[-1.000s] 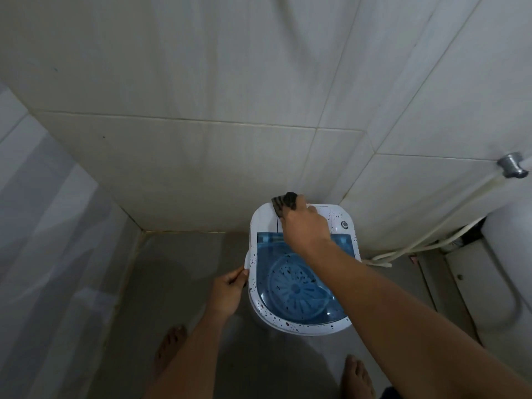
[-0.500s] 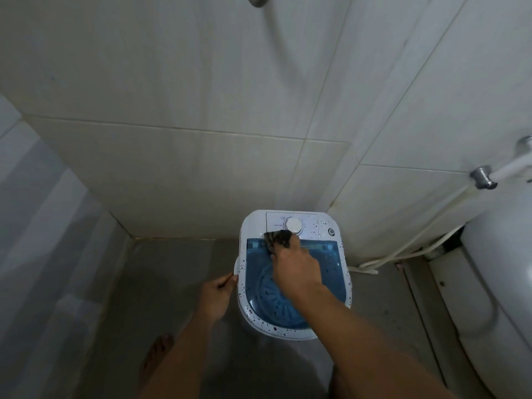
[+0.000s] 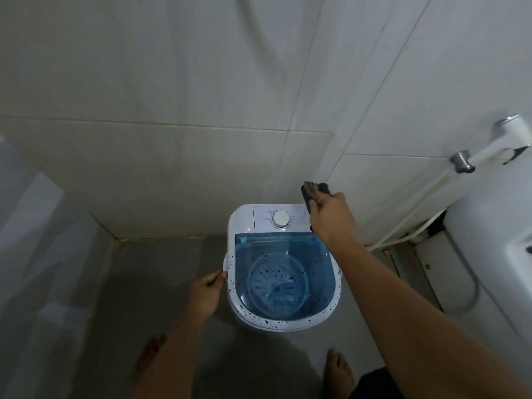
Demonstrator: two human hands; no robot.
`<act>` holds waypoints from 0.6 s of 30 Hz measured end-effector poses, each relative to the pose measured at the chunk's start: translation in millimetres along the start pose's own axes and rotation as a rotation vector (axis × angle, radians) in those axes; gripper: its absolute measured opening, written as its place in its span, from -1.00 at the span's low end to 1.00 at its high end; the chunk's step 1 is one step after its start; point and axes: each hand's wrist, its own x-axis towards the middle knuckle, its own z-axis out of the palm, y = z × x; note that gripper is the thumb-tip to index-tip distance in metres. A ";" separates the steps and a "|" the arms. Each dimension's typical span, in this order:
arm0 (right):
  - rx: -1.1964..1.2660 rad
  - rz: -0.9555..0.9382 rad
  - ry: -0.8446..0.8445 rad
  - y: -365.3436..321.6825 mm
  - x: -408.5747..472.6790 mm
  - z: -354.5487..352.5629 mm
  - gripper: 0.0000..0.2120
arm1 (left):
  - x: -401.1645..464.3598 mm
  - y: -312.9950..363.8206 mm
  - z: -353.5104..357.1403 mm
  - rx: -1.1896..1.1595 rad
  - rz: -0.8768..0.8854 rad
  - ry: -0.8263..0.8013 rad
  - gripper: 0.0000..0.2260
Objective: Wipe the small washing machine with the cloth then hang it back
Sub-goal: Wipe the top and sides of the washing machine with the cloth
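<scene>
Dark cloth [image 3: 312, 191] above speckled washer [image 3: 283, 319]

Right arm's stretched way out, bare right hand [image 3: 328, 216] closed tight around a bunched-up dark grey cloth [image 3: 312, 191]. Bare left hand [image 3: 205, 292] sits lower with the elbow bent, fingers [image 3: 218, 276] curled over the rim of the small white speckled washing machine [image 3: 240, 226]. Both feet bare.

The right hand [image 3: 328, 214] covered the far right corner of the washing machine [image 3: 282, 266] and most of the dark cloth [image 3: 312, 191], whose pattern was too blurred to read. Print around the dial [image 3: 281, 218] was too small to make out. The toilet [image 3: 495, 263] ran off the right edge, the sprayer holder [image 3: 512, 133] likewise. Both forearms left the bottom edge.
</scene>
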 end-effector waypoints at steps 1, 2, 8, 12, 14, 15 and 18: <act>-0.061 0.002 -0.061 -2.9 2.4 4.8 -0.66 | 0.4 0.5 -0.5 0.013 0.000 -0.002 -0.71; -0.128 -0.011 -0.116 -4.7 0.3 11.4 -0.65 | 0.2 1.4 -1.0 0.018 -0.005 0.000 -0.70; -0.264 -0.206 -0.167 7.1 -50.8 32.6 -0.67 | 0.8 0.7 -2.5 -0.006 0.005 -0.022 -0.73; -0.184 -0.121 -0.186 27.7 -31.5 6.3 -0.68 | -0.3 -0.9 -3.3 -0.014 0.005 -0.028 -0.74; -0.103 0.015 -0.084 32.3 -11.5 -4.6 -0.67 | -0.2 -1.7 -2.3 -0.032 0.008 -0.021 -0.74; -0.108 0.048 -0.064 33.2 -6.1 -4.5 -0.66 | -1.9 -0.7 -1.4 -0.036 0.012 -0.010 -0.73; -0.211 -0.035 -0.140 23.1 -21.9 12.7 -0.67 | -4.7 1.6 -0.4 -0.054 0.016 0.008 -0.71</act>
